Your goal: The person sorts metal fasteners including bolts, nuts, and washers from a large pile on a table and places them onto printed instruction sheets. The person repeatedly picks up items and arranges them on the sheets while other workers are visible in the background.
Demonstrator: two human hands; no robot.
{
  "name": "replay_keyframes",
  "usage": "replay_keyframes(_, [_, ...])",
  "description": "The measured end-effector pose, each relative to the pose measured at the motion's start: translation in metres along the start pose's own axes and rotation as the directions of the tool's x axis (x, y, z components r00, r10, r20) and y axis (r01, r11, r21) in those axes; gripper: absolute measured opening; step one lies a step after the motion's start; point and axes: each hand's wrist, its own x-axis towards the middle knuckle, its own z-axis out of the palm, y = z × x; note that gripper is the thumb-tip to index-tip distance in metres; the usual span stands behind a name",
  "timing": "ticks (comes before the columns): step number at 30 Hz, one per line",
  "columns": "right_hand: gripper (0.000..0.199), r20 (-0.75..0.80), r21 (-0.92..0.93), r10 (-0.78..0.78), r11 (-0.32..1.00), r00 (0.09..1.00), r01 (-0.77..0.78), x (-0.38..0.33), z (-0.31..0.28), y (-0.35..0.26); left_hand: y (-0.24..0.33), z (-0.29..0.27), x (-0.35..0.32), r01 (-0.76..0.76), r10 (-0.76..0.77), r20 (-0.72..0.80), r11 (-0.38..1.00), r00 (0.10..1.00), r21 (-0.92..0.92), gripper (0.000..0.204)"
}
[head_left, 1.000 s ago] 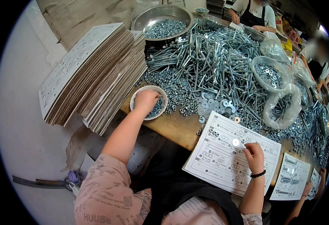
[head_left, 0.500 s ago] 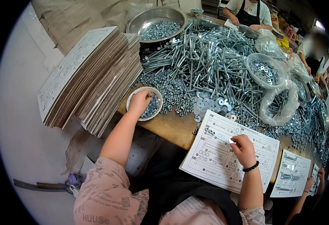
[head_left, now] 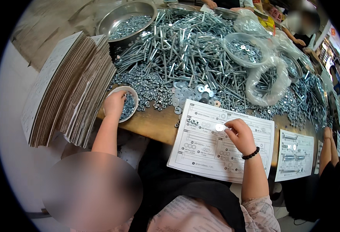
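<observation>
left hand [head_left: 114,105] partly hides the bowl [head_left: 136,102]; left upper arm [head_left: 92,191] blurred

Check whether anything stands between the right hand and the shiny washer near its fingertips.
Nothing visible does. The right hand has its fingertips just right of the washer, over the printed sheet; whether they touch it, I cannot tell.

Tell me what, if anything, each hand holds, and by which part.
Right hand: at the right edge of a washer; I cannot tell if it is gripped. Left hand: partly in the bowl; any hold cannot be told.
</observation>
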Motion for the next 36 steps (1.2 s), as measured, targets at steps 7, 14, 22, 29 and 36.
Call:
replay_keyframes(7, [0.016, -0.016, -0.004, 0.059, 0.998, 0.998, -0.059, -0.001, -0.003, 0.005, 0.077, -0.002, -0.014, -0.339, 0.335, -0.069, 0.885, 0.94, -0.318, 0.023])
replay_keyframes(14, [0.015, 0.002, 0.007, 0.038, 0.999, 0.999, -0.038, 0.011, 0.018, -0.001, 0.213, 0.014, -0.057, -0.629, 0.826, 0.297, 0.558, 0.479, -0.541, 0.022])
replay_keyframes(22, [0.014, -0.03, -0.173, -0.005, 0.985, 1.0, 0.0, 0.006, 0.03, 0.017, 0.228, 0.028, -0.06, -0.693, 0.799, 0.284, 0.602, 0.531, -0.396, 0.019])
replay_keyframes(29, [0.02, 0.023, -0.383, -0.114, 0.917, 0.993, 0.114, 0.007, 0.05, 0.015, 0.204, 0.027, -0.064, -0.79, 0.836, 0.119, 0.546, 0.536, -0.277, 0.017])
replay_keyframes(36, [0.019, 0.01, -0.478, -0.128, 0.871, 0.992, 0.117, 0.001, 0.057, 0.012, 0.198, 0.032, -0.08, -0.851, 0.871, 0.052, 0.489, 0.488, -0.192, 0.021])
